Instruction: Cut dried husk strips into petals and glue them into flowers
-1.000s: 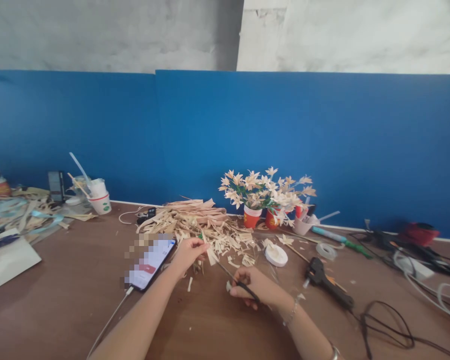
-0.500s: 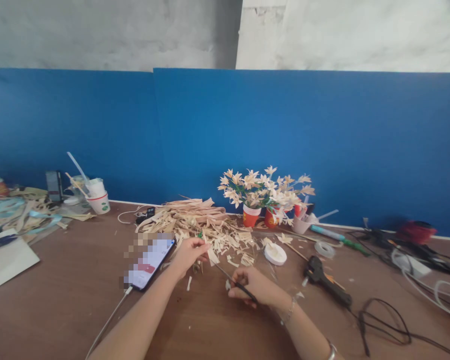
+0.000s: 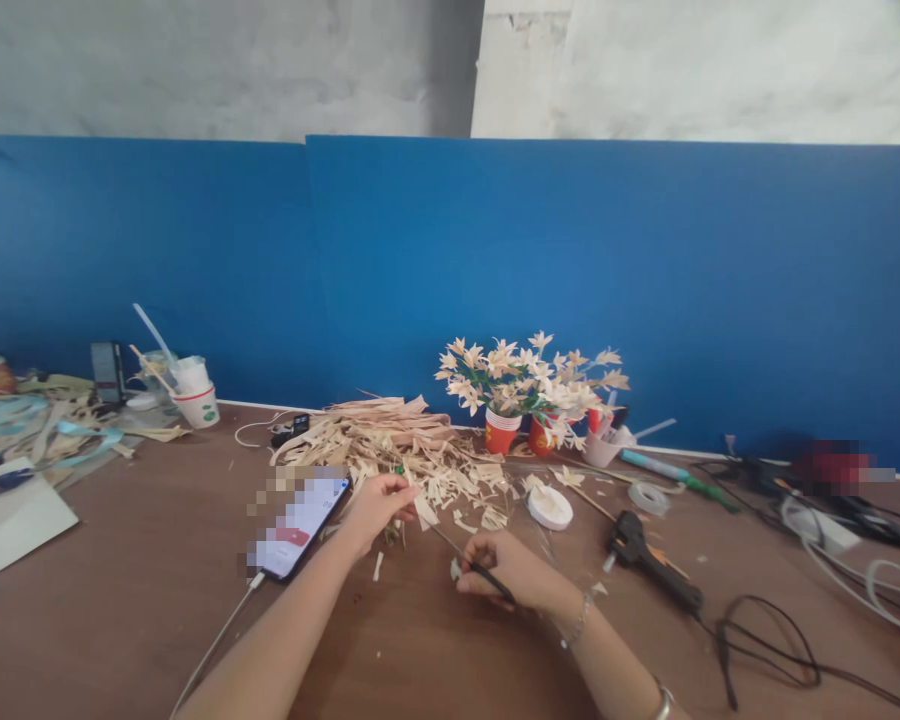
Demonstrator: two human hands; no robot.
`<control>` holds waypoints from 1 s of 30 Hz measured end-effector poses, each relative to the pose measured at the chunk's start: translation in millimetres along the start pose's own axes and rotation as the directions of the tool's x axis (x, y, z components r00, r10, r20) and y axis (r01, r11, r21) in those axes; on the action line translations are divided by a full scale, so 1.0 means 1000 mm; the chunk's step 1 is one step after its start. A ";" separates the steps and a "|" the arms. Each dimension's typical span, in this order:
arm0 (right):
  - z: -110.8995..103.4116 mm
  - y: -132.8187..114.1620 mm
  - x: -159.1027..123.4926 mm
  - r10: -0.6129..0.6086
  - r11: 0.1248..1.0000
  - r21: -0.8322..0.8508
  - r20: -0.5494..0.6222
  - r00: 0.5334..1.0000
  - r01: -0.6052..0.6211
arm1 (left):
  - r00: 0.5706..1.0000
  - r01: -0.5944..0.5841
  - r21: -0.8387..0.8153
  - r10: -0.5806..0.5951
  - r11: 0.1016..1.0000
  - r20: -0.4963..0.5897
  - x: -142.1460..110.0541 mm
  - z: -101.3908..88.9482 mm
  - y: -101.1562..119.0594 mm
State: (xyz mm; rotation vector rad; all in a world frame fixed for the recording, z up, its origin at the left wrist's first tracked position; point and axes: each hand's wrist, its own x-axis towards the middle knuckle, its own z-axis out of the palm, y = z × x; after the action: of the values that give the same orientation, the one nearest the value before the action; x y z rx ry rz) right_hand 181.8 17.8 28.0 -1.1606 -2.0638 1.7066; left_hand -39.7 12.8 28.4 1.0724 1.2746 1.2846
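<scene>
My left hand (image 3: 381, 508) is closed in a pinch near the front of a pile of cream strips. A pale strip (image 3: 426, 514) shows at its fingertips. To the right, my right hand (image 3: 497, 570) is wrapped round a slim dark-handled tool (image 3: 490, 580). Its thin tip points up and left toward the left hand; whether it is tweezers or scissors I cannot tell. A small pale piece (image 3: 455, 569) shows by the right fingers. The heap of strips and scraps (image 3: 397, 440) lies just beyond both hands.
A phone (image 3: 305, 525) with a white cable lies beside my left wrist. Cream flowers (image 3: 495, 365) stand in red cups (image 3: 502, 434). Rightward are a white lid (image 3: 550, 508), a tape roll (image 3: 649, 498), a glue gun (image 3: 652, 565) and cables. A blue panel (image 3: 450, 260) borders the table's back.
Both hands stay in nearly the same place. The dark tool in my right hand has shifted very slightly, and little else differs.
</scene>
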 end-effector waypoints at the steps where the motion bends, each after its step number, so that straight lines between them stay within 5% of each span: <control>1: 0.000 -0.001 0.000 -0.003 1.000 -0.002 -0.008 1.000 0.003 | 1.000 0.001 -0.011 -0.001 1.000 -0.004 -0.001 0.001 0.001; 30: 0.001 -0.008 -0.002 -0.017 0.999 0.037 -0.124 0.992 0.021 | 0.983 -0.036 -0.277 -0.016 0.960 -0.183 -0.008 0.018 0.004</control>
State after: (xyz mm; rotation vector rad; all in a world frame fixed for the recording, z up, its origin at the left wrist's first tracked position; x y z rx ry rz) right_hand 179.0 15.8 35.7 -1.1992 -1.9547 1.6156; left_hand -21.0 7.7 34.0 0.7742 1.1783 1.5483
